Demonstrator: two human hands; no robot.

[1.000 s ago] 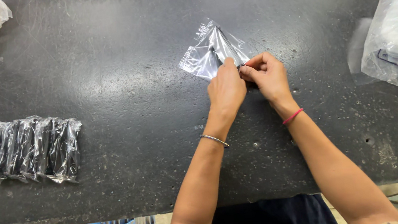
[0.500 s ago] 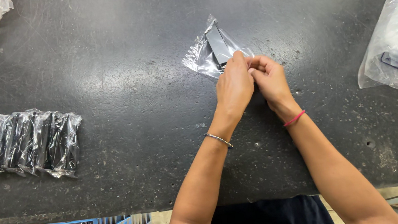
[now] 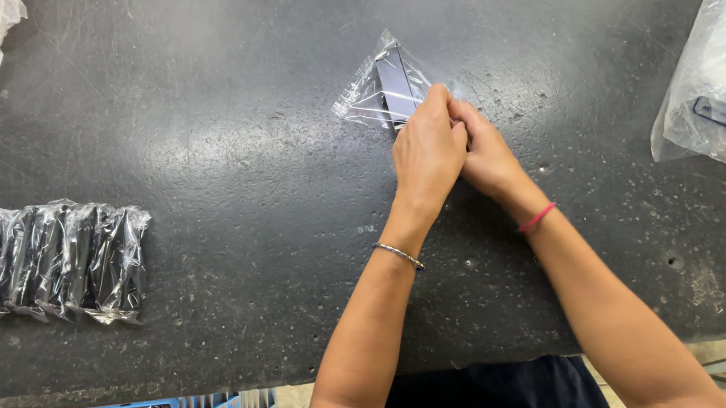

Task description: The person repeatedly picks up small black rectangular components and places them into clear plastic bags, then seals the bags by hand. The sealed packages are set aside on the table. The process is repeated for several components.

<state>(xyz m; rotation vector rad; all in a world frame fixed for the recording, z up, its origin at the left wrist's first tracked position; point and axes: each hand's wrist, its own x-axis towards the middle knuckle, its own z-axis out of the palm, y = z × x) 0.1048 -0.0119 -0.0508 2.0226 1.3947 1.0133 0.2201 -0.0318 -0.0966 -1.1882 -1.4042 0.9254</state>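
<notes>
I see the left hand [image 3: 429,152] and right hand [image 3: 484,154] pressed together, pinching the near corner of the small clear bag [image 3: 367,100] on the dark table [image 3: 210,84]; I judge the film light, limp and slippery, best gripped at its edge beside the stiff dark part [image 3: 394,86].

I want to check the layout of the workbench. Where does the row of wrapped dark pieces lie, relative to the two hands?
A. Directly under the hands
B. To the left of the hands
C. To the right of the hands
B: the row of wrapped dark pieces lies on the bench far left of the left hand and right hand, which pinch a small clear bag.
</notes>
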